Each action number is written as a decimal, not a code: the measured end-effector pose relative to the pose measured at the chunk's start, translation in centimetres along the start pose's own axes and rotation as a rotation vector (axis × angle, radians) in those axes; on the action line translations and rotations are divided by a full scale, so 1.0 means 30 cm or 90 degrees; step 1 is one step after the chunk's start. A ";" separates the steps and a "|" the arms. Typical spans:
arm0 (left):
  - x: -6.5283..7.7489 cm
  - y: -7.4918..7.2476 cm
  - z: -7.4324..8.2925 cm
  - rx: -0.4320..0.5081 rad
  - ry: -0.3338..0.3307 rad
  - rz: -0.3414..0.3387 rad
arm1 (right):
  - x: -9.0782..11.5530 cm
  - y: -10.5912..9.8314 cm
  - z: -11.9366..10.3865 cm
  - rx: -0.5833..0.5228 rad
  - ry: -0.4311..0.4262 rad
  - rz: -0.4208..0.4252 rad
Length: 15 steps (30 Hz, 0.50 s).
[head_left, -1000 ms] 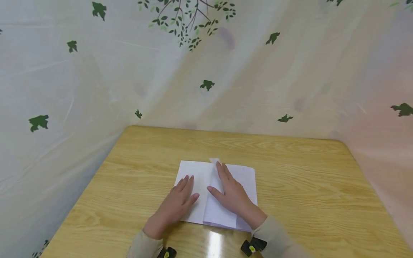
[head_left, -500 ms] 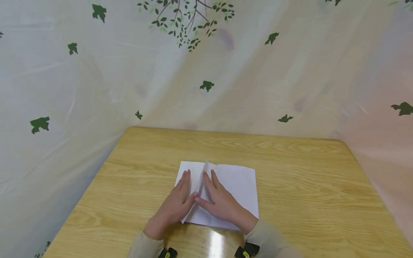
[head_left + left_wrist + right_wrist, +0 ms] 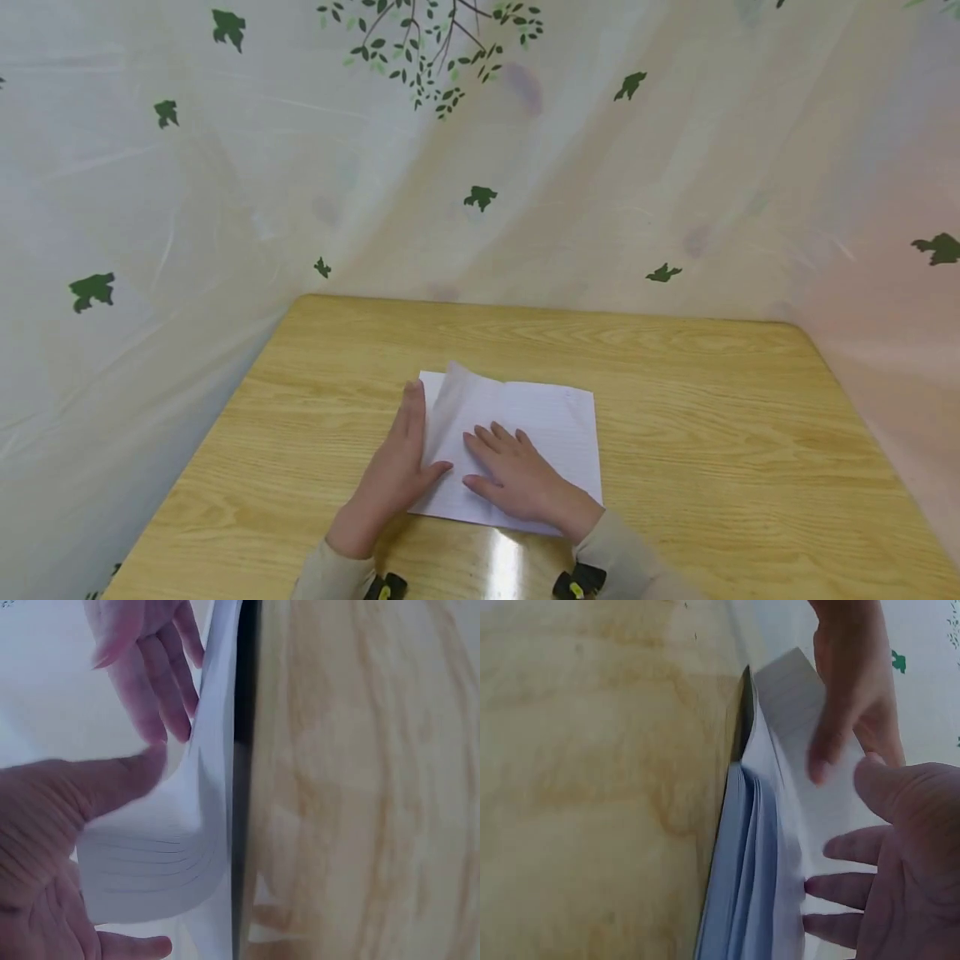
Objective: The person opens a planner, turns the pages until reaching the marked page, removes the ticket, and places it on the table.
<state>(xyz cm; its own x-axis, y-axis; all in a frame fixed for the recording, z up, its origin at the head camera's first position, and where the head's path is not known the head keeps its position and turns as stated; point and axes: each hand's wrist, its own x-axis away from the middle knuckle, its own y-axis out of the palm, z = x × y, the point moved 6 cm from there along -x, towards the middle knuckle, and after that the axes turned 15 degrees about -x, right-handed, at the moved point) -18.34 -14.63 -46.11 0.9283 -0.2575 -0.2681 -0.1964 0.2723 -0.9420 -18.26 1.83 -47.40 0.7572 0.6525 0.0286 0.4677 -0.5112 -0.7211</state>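
Both hands [image 3: 393,467] [image 3: 517,475], straight-fingered, touch the notebook [image 3: 558,417], its lifted page [image 3: 454,404] now leaning farther left.

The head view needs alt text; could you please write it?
Right hand spread over an open notebook, left hand at its left edge; a page there curves up. The notebook lies on a wooden table before a pale printed cloth.

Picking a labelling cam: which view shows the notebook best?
Head: most of the open notebook shows from above; the left hand and right hand cover parts. Left wrist: partial close-up with a curled, lined page. Right wrist: stacked page edges, side-on.
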 end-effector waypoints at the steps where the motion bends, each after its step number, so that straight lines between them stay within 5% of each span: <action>1: 0.000 -0.001 -0.003 -0.023 -0.007 0.000 | 0.003 -0.006 0.010 0.007 -0.006 0.004; 10: -0.003 -0.008 -0.029 -0.149 -0.085 -0.041 | 0.036 -0.131 0.147 0.039 0.082 0.065; 15: -0.010 0.009 -0.027 -0.165 -0.062 -0.070 | 0.045 -0.199 0.217 0.052 0.136 0.084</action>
<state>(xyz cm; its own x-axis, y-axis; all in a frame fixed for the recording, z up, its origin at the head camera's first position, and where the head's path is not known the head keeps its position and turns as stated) -18.93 -15.23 -46.46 0.9721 -0.1782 -0.1527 -0.1555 -0.0014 -0.9878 -23.01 9.40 -47.56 0.8926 0.4456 0.0693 0.3262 -0.5319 -0.7815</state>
